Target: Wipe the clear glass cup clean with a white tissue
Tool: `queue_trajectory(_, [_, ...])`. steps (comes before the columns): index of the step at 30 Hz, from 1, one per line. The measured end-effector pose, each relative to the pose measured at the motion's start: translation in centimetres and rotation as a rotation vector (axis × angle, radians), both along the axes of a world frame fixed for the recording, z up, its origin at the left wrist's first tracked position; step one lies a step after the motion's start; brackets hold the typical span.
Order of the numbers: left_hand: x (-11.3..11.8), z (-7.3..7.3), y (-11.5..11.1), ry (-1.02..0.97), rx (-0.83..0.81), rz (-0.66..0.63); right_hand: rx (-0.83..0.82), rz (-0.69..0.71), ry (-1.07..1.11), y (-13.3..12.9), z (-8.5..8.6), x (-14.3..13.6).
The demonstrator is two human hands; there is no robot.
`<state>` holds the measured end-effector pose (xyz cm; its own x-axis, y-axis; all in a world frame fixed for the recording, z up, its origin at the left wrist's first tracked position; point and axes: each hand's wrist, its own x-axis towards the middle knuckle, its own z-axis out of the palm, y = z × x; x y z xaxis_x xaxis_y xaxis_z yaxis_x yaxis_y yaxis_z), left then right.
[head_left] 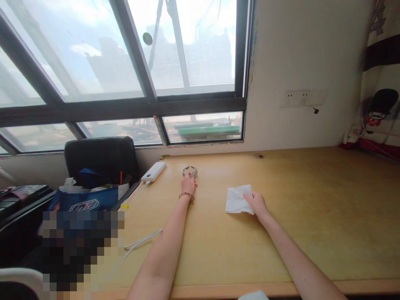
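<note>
Metal band at left hand, white tissue in right hand

Metal band (190, 170) sits on the far part of the table (312, 233), left of the tissue and well apart from it; it forms a loop, wider left to right than front to back as seen; near side faces the person; whether it stands or lies flat, cannot tell. Left hand (188, 183) reaches straight away from the person, fingers partly curled at the band's near side; whether they pinch it or only touch, cannot tell. Right hand (258, 205) is closed on the white tissue (237, 199), thumb over the top face, gripping its right edge; tissue extends leftward from the grip, spread nearly flat, roughly four-sided; sides look close in length, so long axis uncertain; near edge uneven.

Surroundings: white power bank (153, 172) left of the band, long axis slanting away and to the right, cable plugged in at its near end; white cable (143, 238) just beside the left forearm; black chair (101, 156) beyond the table's left edge, blue bag (86, 199) on it.
</note>
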<state>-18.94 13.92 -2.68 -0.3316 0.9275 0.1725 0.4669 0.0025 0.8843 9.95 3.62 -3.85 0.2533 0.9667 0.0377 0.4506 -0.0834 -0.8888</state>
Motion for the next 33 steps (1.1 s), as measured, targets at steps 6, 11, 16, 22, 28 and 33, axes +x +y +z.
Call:
queue_trajectory(6, [2.5,1.1,-2.2,-0.005,0.098,-0.117,0.065,-0.131,0.253,-0.1,0.5,0.2])
queue_trajectory(11, [9.4,2.0,-6.0,-0.012,0.187,-0.388,0.124,-0.055,0.481,-0.1,1.2,-0.4])
queue_trajectory(16, [15.0,1.2,-10.5,0.067,0.225,-0.646,0.184,0.056,0.594,-0.6,1.8,-1.0])
queue_trajectory(22, [15.2,1.8,-12.6,0.063,0.291,-0.664,0.198,-0.029,0.442,-1.0,1.9,-0.8])
queue_trajectory(28, [14.5,2.4,-11.4,-0.379,-0.017,-0.606,0.272,-0.027,0.303,-0.9,1.6,-0.4])
queue_trajectory(33, [14.2,1.9,-10.4,-0.652,-0.270,-0.733,0.244,0.032,0.277,-0.6,1.3,-0.5])
